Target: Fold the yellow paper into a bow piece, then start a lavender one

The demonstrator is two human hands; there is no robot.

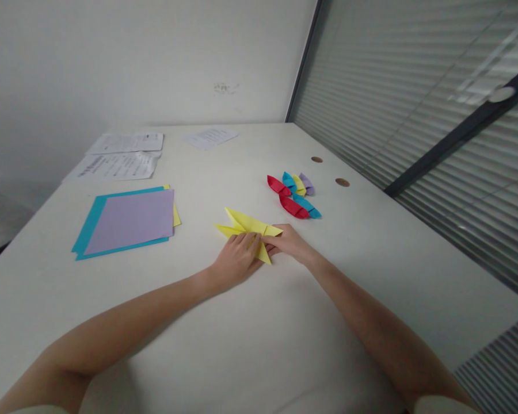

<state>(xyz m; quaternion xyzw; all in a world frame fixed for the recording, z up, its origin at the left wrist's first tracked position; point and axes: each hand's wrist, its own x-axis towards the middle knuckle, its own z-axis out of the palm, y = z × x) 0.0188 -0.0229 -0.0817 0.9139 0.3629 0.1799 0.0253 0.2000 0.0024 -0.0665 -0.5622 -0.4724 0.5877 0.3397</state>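
Observation:
A yellow sheet of origami paper (246, 221), folded into several pointed flaps, lies at the middle of the table under both hands. My left hand (237, 256) is closed on its near side, fingers bent and pressing the paper. From the right, my right hand (286, 241) pinches the other end, thumb on top and fingers underneath. The hands almost meet, and the fingertips partly hide the folds between them. Two long points stick out to the far left, and another hangs toward me below the fingers.
Beyond my right hand lie small folded paper pieces in red (294, 207), blue (306, 205), yellow and purple. On the left is a stack of square sheets, purple (132, 221) on top. Printed papers (118, 165) lie farther back. Window blinds (414, 86) border the table's right side.

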